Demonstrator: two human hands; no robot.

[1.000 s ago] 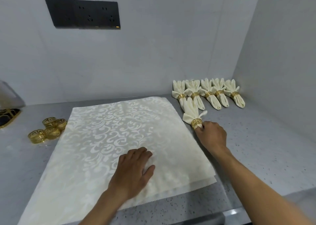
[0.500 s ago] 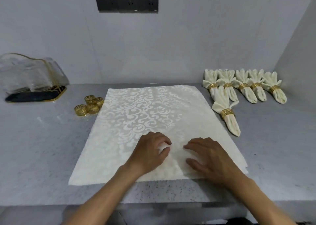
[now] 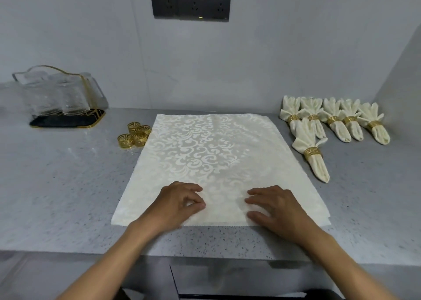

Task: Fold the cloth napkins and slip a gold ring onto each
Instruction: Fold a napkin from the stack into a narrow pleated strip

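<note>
The left hand (image 3: 176,202) pinches the near part of the flat cream damask cloth napkin (image 3: 216,158) with curled fingers; the right hand (image 3: 276,208) rests on it beside, fingers loosely spread. The loose gold filigree rings (image 3: 134,134) lie at the napkin's far left corner.

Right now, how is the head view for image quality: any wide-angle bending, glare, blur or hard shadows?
Head view: wide-angle bending curves the counter edge and tilts the right wall; lighting is soft and even, with only faint shadows under the left hand and right hand; the flat napkin shows mild sheen, its pattern readable; the glass holder looks hazy; no motion blur.
</note>
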